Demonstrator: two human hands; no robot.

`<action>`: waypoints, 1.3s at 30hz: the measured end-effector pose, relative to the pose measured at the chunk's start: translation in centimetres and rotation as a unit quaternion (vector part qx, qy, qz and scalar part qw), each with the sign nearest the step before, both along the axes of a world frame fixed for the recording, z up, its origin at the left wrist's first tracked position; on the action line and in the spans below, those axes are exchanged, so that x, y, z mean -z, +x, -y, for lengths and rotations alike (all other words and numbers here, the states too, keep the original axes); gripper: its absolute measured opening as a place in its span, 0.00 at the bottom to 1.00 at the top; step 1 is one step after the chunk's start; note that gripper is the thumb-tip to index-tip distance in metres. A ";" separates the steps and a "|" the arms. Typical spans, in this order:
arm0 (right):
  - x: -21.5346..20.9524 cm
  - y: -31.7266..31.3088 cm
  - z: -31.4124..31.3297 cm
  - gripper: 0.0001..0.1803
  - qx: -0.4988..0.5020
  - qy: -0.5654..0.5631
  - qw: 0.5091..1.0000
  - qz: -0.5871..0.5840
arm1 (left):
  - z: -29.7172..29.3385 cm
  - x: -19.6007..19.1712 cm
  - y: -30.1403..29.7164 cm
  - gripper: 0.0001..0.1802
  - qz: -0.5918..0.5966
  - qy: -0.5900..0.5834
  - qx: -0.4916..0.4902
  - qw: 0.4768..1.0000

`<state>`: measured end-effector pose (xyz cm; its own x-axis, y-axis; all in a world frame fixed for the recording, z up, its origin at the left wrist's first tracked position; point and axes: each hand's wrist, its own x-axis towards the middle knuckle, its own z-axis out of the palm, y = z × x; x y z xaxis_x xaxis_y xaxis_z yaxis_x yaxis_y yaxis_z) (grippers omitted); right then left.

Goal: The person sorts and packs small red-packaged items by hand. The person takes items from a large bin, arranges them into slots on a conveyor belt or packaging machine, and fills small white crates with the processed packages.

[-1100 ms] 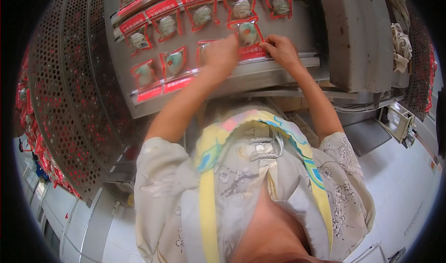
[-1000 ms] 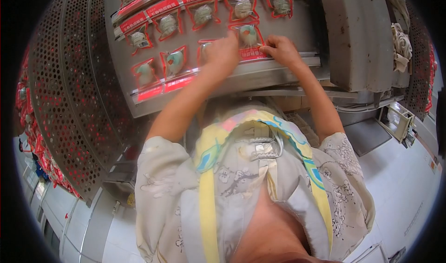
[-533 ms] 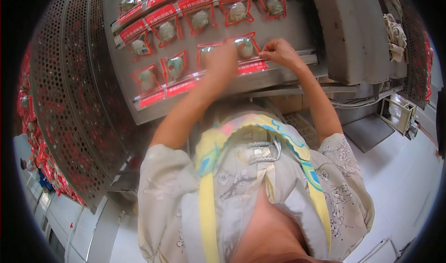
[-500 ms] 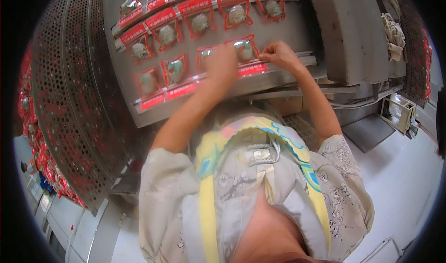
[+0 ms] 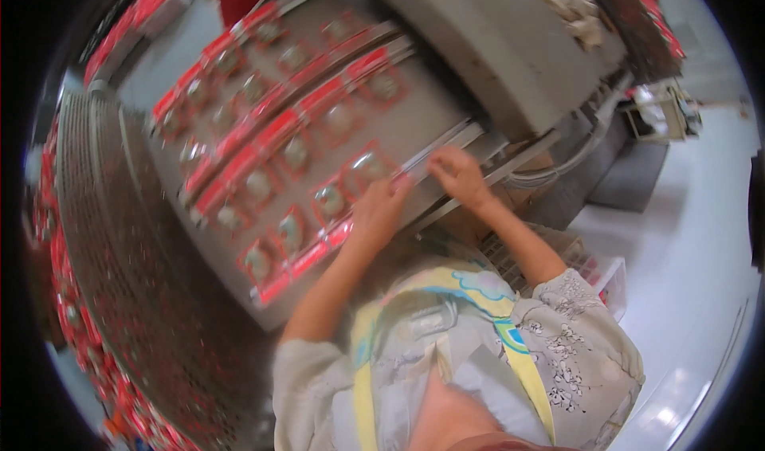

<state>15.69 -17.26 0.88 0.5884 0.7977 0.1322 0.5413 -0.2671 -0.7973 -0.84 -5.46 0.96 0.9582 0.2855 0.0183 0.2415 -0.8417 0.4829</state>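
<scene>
Rows of clear plastic packets with red headers lie on a metal table [image 5: 414, 104], each with a pale, rounded, egg-like item inside. In the nearest row, my left hand [image 5: 381, 210] rests over the lower end of the last packet [image 5: 369, 164], covering its header. Its fingers are bunched together, and what they grip is hidden. Just right of it, my right hand [image 5: 460, 174] is above a metal rail [image 5: 438, 147] along the table's near edge. Its fingers are curled in a pinch; anything between them is too blurred to make out. Another packet [image 5: 329, 201] lies beside my left hand.
A perforated metal guard [image 5: 143, 276] curves along the left, with red packets [image 5: 84, 339] piled beyond it. A large metal housing [image 5: 502, 45] stands at the right, a bundled cloth [image 5: 570, 9] on top. A crate [image 5: 610, 288] sits low at my right.
The view has turned, so the table appears tilted and lower. My left hand has moved off the middle of the near row to its right end, closer to my right hand.
</scene>
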 end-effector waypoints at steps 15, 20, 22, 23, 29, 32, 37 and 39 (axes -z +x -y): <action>-1.5 -4.2 25.5 0.09 0.098 -0.092 0.990 -0.041 | 4.3 -1.9 1.5 0.40 -0.131 0.223 0.128 0.957; -2.4 -2.9 39.9 0.08 0.380 -0.047 0.922 0.053 | 5.2 -1.2 3.2 0.44 -0.151 0.273 0.102 0.945; -1.4 -1.1 47.7 0.07 0.510 -0.059 0.853 0.093 | 6.1 0.5 5.6 0.38 -0.182 0.099 0.059 0.977; -0.5 -1.3 51.4 0.08 0.579 -0.013 0.811 0.083 | 7.0 1.4 5.6 0.37 -0.169 0.075 0.025 0.982; 4.5 -4.7 68.5 0.13 0.801 -0.046 0.596 -0.025 | 15.0 7.3 5.9 0.29 -0.162 -0.274 0.041 0.947; 5.7 -2.5 71.5 0.16 0.756 -0.121 0.639 -0.072 | 18.4 7.1 6.5 0.28 -0.204 -0.311 0.038 0.928; 5.8 4.2 71.8 0.19 0.686 -0.120 0.715 0.055 | 21.2 5.5 7.2 0.28 -0.231 -0.248 0.082 0.937; 5.4 5.4 70.5 0.20 0.603 -0.152 0.783 0.009 | 21.7 5.4 7.2 0.28 -0.232 -0.235 0.078 0.941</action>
